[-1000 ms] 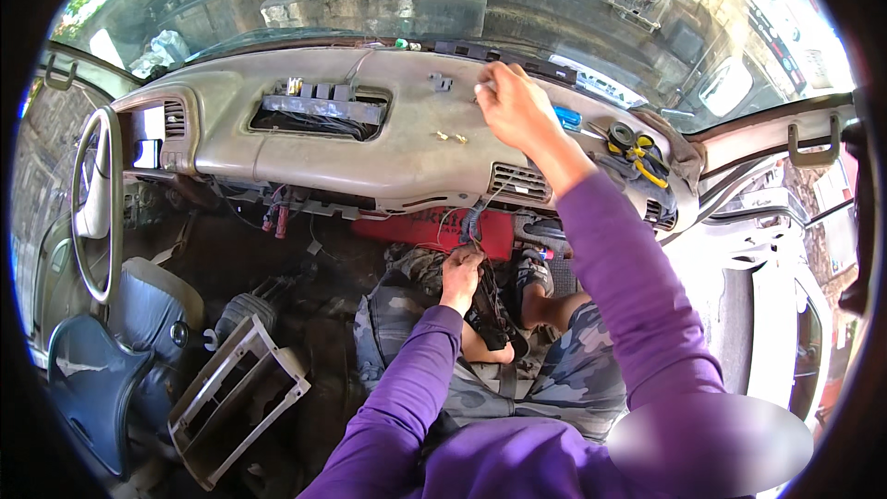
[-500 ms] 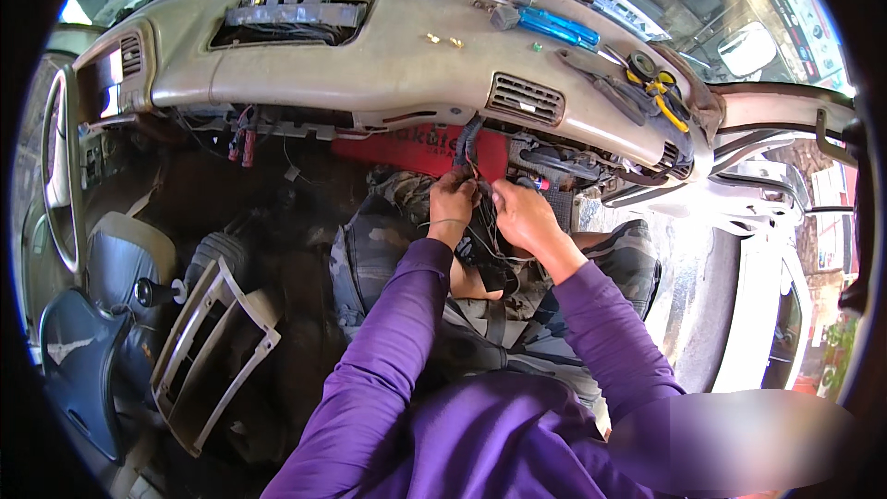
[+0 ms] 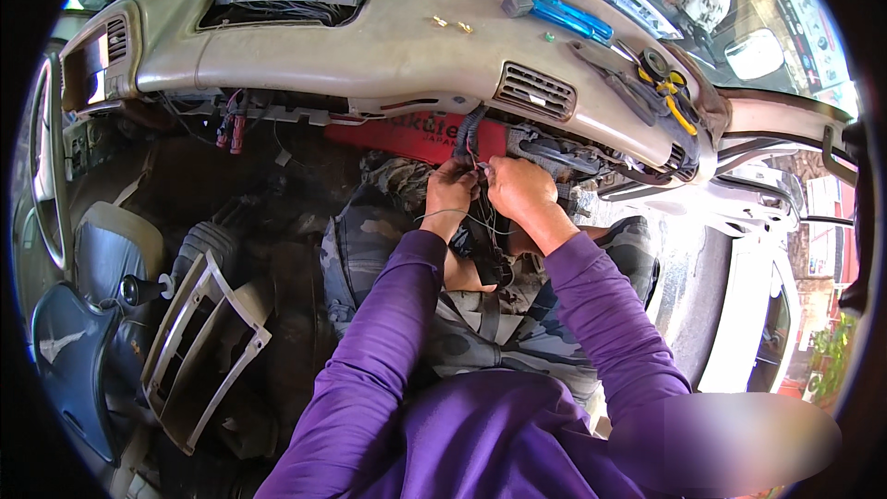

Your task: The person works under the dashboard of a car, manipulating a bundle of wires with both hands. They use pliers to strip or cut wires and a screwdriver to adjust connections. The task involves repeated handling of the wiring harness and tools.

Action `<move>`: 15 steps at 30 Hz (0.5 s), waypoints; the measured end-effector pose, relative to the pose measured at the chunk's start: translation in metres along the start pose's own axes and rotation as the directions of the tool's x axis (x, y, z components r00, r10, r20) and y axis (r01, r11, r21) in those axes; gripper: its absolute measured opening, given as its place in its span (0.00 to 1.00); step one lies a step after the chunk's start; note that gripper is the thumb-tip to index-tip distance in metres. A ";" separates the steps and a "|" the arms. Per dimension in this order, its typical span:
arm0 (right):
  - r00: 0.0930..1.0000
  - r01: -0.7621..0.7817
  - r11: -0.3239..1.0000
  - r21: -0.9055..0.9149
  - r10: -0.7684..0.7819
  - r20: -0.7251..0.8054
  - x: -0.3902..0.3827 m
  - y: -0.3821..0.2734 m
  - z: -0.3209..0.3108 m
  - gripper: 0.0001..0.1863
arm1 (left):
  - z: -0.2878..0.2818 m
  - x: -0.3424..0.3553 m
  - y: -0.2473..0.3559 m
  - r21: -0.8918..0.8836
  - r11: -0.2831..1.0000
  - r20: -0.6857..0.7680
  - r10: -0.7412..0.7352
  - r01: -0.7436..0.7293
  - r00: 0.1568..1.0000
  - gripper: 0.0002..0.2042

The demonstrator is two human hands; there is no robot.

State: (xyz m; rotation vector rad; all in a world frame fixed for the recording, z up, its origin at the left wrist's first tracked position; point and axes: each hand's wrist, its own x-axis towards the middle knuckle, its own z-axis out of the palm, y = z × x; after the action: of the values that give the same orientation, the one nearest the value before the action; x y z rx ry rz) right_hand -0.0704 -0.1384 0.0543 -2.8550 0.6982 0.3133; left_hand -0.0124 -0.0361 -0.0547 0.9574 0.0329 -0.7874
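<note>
Under the dashboard, a dark wrapped wiring harness (image 3: 469, 129) hangs down, with thin loose wires fanning out at its lower end. My left hand (image 3: 451, 188) is closed around the wires just below the wrapping. Close beside it, my right hand (image 3: 521, 190) pinches the wire ends between thumb and fingers. The exact tips are too small to make out. A thin pale wire (image 3: 482, 219) loops below both hands, over my lap in camouflage trousers (image 3: 360, 238). Behind the harness lies a red printed sheet (image 3: 370, 137).
On the beige dashboard (image 3: 305, 60) lie blue-handled tools (image 3: 568, 18), small brass-coloured pieces (image 3: 453, 25) and yellow-handled pliers (image 3: 676, 102). A removed trim frame (image 3: 205, 351) sits at left beside the gear lever (image 3: 143, 290). Beyond the windscreen is a person in a patterned head covering (image 3: 704, 5).
My right hand has moved up and in toward the left, and the two are nearly touching at the wires. The view has shifted slightly. A person now shows outside the windscreen.
</note>
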 end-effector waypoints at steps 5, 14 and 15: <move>1.000 0.002 1.000 -0.009 -0.002 0.018 0.003 0.001 0.002 0.15 | 0.000 0.000 -0.002 -0.014 0.999 0.015 0.034 -0.034 0.999 0.07; 0.999 -0.013 0.999 -0.032 0.014 0.035 0.004 -0.002 0.000 0.15 | -0.001 0.000 0.000 0.000 0.999 0.015 0.033 -0.033 0.999 0.06; 0.999 -0.012 0.999 -0.032 0.014 0.039 0.003 -0.002 0.000 0.15 | -0.002 0.001 -0.001 -0.010 0.999 0.022 0.034 -0.033 0.999 0.06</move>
State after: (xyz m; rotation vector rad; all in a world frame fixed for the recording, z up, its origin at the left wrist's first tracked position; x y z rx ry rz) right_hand -0.0665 -0.1380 0.0539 -2.8674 0.7108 0.3844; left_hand -0.0119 -0.0356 -0.0566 0.9382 0.0015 -0.7662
